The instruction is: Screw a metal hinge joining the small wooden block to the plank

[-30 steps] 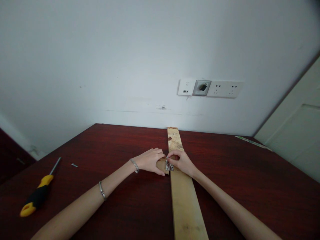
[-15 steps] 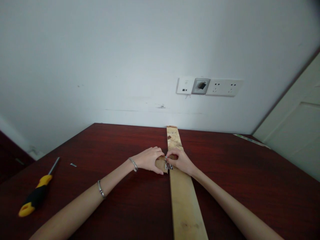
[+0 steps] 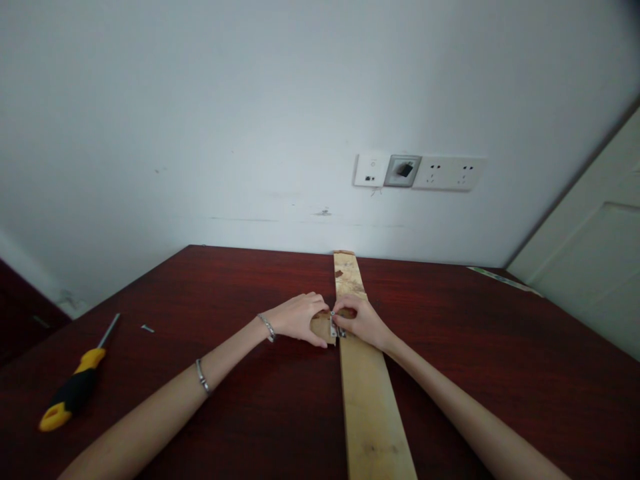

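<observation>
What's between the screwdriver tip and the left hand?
In the head view: what looks like a small screw, lying on the dark red table nearer the screwdriver than the left hand, then a bracelet at the wrist.

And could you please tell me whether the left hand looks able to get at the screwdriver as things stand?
Probably yes, if it lets go first: the left hand holds the small wooden block, but the screwdriver lies to its left on the table with nothing over it.

one hinge (image 3: pixel 333 329), one screwdriver (image 3: pixel 77 390), two bracelets (image 3: pixel 201 376)
</observation>
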`<state>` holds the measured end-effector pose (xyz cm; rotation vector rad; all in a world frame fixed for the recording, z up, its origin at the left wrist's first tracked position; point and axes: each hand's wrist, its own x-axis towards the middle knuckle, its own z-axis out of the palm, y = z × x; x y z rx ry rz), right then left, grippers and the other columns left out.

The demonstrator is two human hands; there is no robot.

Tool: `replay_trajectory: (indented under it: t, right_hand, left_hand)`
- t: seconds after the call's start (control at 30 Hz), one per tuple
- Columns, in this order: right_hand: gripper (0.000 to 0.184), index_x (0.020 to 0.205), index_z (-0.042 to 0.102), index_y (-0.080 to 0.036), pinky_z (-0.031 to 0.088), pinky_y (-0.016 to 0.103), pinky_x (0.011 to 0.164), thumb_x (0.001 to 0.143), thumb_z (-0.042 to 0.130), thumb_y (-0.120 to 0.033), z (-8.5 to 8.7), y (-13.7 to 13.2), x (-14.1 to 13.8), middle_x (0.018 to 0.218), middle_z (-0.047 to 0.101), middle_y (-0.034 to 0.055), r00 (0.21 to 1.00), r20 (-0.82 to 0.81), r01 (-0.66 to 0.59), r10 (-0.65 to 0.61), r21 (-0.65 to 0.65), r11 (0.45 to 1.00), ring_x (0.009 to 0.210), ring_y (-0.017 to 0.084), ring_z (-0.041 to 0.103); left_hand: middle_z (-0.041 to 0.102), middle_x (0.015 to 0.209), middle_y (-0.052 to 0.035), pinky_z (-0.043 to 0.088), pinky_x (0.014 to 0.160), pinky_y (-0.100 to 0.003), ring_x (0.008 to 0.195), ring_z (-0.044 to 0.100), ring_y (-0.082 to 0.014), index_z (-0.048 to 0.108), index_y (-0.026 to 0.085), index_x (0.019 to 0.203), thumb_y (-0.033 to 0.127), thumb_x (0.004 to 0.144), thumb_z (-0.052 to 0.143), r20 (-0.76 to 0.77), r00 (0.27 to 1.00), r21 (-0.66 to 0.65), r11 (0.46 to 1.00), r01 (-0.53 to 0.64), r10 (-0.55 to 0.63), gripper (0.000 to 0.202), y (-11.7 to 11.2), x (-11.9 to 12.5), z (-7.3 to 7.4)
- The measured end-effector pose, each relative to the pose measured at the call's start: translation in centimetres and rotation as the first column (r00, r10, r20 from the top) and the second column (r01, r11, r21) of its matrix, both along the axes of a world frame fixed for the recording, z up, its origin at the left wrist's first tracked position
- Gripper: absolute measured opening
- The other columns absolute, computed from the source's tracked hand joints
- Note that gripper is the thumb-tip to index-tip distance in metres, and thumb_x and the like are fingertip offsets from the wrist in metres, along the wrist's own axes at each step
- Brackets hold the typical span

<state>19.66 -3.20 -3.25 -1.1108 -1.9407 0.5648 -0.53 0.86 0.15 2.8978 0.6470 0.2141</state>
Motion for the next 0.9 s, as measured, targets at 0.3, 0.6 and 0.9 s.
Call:
replay_trajectory:
  t: [0.3, 0.6, 0.9]
  right_hand:
    - [0.007, 0.071, 0.067, -0.020, 0.044, 0.031, 0.073, 0.074, 0.062, -0.017, -0.05, 0.09, 0.06, 0.078, 0.066, 0.0022, 1.000, 0.005, -0.002, 0.002, 0.006, 1.000, 0.076, 0.017, 0.058]
    - [0.006, 0.072, 0.068, -0.020, 0.044, 0.031, 0.073, 0.072, 0.063, -0.016, 0.13, -0.10, -0.03, 0.076, 0.064, 0.0025, 0.999, 0.041, 0.032, -0.032, 0.001, 0.999, 0.075, 0.018, 0.058]
    - [0.024, 0.085, 0.071, -0.021, 0.045, 0.033, 0.081, 0.067, 0.059, -0.013, 0.07, -0.13, 0.28, 0.088, 0.070, 0.0026, 0.996, -0.085, 0.023, -0.028, -0.059, 0.998, 0.082, 0.018, 0.061]
  left_hand:
    - [0.059, 0.098, -0.0068, 0.044, 0.081, -0.030, 0.092, 0.055, -0.0229, 0.058, 0.014, 0.100, 0.055, 0.062, 0.078, 0.003, 1.000, -0.023, 1.000, -0.011, 0.011, 0.059, -0.14, 0.08, 0.23]
    - [0.058, 0.099, -0.0070, 0.044, 0.081, -0.030, 0.093, 0.054, -0.0233, 0.058, 0.014, 0.103, 0.058, 0.064, 0.075, -0.022, 0.999, -0.036, 0.999, -0.030, 0.029, 0.061, 0.08, -0.02, -0.20]
    - [0.058, 0.099, -0.0068, 0.043, 0.083, -0.031, 0.094, 0.054, -0.0236, 0.058, 0.015, 0.108, 0.059, 0.066, 0.074, -0.027, 0.999, -0.048, 0.999, -0.024, 0.022, 0.064, 0.10, -0.04, -0.24]
